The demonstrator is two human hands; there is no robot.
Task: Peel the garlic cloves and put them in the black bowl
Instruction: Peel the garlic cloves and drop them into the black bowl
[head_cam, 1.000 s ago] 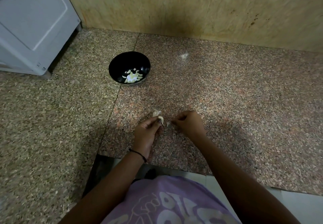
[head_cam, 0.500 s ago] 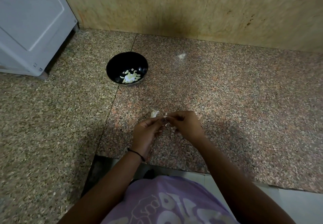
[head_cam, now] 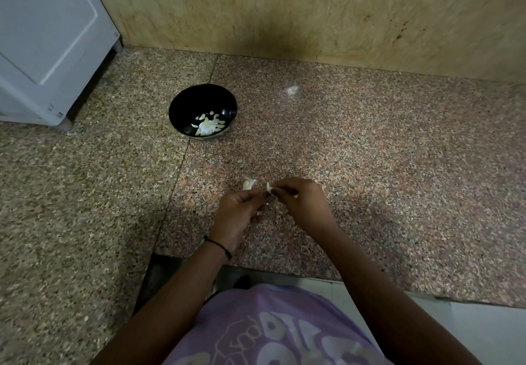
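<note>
Head view: left hand and right hand meet at the fingertips, both grips pinching one garlic clove. Loose garlic piece lies just beside, at 10 o'clock. Black bowl holding peeled cloves stands at 11 o'clock on the speckled granite table. Shirt lettering unreadable.

The right grip, a second ago apart from the left grip with its fingertips down at the surface, has come left to meet it. Both now pinch the garlic clove, and only its white tip shows above their fingertips.
</note>
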